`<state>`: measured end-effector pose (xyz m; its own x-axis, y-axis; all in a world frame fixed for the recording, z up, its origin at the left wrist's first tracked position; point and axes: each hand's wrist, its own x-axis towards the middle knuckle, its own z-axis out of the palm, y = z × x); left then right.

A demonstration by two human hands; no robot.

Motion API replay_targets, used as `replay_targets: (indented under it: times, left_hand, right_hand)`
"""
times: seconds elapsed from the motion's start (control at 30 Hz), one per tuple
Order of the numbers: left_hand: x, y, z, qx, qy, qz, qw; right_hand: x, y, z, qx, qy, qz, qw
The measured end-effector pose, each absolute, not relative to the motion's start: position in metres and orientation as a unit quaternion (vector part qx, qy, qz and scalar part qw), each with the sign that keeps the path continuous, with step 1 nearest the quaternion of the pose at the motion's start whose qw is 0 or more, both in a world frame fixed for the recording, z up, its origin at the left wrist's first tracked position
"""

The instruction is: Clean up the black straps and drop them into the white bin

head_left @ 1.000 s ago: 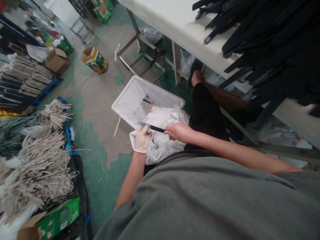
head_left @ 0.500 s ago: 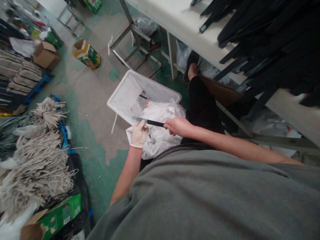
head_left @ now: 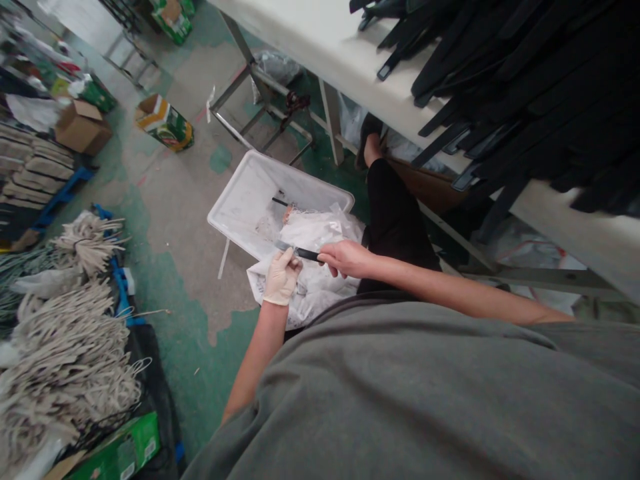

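Observation:
My left hand, in a pale glove, pinches a narrow black strip near its greyish, shiny end. From the other side my bare right hand grips the dark part, so that only a short length shows between the hands. What exactly the strip is cannot be made out. Below it, crumpled white plastic sheeting lies over my lap and into a white plastic bin. Inside the bin are a thin black piece and some dark bits.
Many black straps with shiny ends are heaped on a white table at upper right. A metal-framed stool stands beyond the bin. Bundles of beige cord lie at left, and an open carton sits on the floor.
My right hand has come closer to the left along the strip, and less of its black part shows. The whole view has shifted slightly.

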<state>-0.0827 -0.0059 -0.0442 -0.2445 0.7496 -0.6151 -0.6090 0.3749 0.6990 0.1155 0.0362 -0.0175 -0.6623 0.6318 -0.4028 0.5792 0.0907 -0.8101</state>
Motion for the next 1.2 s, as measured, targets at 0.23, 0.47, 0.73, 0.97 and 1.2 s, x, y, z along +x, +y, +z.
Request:
replay_targets:
  times: [0.23,0.47,0.73,0.97,1.2]
  left_hand:
    - [-0.129,0.096,-0.027,0.074,0.613,0.519,0.591]
    - [-0.156,0.205,0.046,0.240,0.527,0.605,0.547]
    - [-0.104,0.198,0.011,0.259,0.561,0.510,0.599]
    - [-0.023,0.063,-0.055,0.468,0.527,0.313,0.637]
    - [0.018,-0.014,-0.045,0.473,0.536,0.360,0.600]
  right_hand:
    - [0.137,0.036,-0.066,-0.434,-0.718,0.530,0.123]
    - [0.158,0.033,-0.091,-0.461,-0.685,0.537,0.174]
    - [0.156,0.038,-0.081,-0.449,-0.659,0.567,0.207]
    - [0.150,0.046,-0.026,-0.394,-0.547,0.644,0.362]
    - [0.143,0.047,0.028,-0.280,-0.541,0.672,0.421]
